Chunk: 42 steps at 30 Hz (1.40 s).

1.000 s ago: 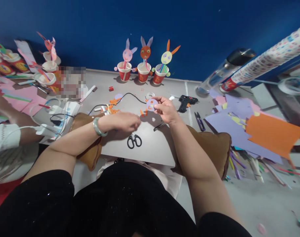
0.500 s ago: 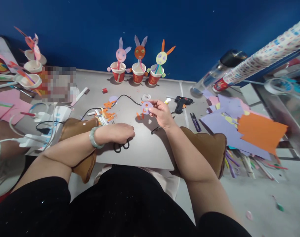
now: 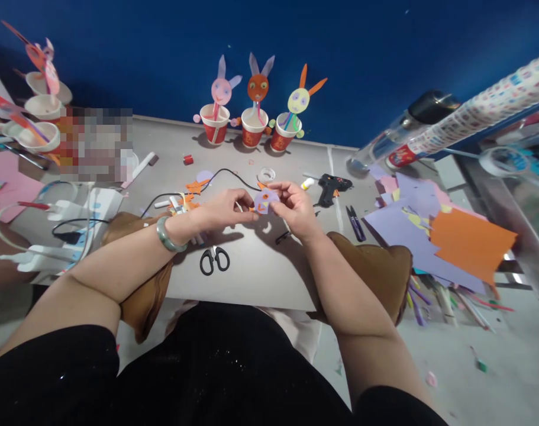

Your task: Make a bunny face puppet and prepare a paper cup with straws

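Observation:
My right hand (image 3: 298, 212) pinches a small purple paper disc (image 3: 271, 204) by its right side. The disc bears orange and yellow bits set out like a face. Close against its left edge, my left hand (image 3: 234, 208) has thumb and forefinger drawn together. A bit of orange shows by those fingertips, but whether they grip it or the disc is hard to see. Below my left wrist, black-handled scissors (image 3: 215, 260) lie on the table, handles towards me. Orange paper scraps (image 3: 197, 186) and white sticks lie left of my hands, partly hidden by the left one.
Three red paper cups (image 3: 254, 137) with rabbit figures stand at the back. A black glue gun (image 3: 332, 188), purple snips (image 3: 355, 223) and coloured paper sheets (image 3: 471, 239) lie to the right. A black cable (image 3: 227, 170) runs behind my hands. A power strip (image 3: 51, 257) is at left.
My left hand has moved from the scissors up and right to the purple disc, leaving the scissors on the table. My right hand still holds the disc. The view has shifted slightly.

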{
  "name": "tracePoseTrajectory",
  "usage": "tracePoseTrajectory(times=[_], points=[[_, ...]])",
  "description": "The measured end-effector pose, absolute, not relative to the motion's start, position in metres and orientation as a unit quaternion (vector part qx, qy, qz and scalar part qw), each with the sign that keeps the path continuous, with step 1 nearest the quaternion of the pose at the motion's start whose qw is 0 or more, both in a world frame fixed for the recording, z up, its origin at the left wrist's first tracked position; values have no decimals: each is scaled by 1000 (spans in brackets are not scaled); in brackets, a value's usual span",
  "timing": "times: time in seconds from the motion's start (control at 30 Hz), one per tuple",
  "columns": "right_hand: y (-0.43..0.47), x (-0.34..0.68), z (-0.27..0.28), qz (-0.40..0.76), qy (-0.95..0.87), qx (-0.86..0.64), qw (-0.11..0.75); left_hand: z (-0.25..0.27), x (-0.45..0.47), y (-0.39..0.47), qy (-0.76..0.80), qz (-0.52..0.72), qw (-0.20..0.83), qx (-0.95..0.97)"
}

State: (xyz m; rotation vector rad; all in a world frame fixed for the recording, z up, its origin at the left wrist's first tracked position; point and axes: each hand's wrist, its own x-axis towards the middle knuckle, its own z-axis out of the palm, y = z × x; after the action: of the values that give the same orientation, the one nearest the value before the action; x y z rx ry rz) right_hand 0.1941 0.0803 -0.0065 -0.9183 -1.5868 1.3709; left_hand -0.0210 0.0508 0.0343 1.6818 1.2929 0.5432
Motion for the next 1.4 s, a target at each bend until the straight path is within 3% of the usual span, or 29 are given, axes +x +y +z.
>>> tracePoseTrajectory(times=[0.23,0.9,1.23,1.4], points=[[73,193,0,537,-658,-363,383,34,-19,51,520,263,508,635],[67,187,5,546,-652,-362,381,32,-18,50,548,250,475,642],[77,195,0,530,-644,-389,393,25,-23,60,557,418,450,559],[78,195,-1,551,-630,-380,392,25,-21,61,562,419,452,552]])
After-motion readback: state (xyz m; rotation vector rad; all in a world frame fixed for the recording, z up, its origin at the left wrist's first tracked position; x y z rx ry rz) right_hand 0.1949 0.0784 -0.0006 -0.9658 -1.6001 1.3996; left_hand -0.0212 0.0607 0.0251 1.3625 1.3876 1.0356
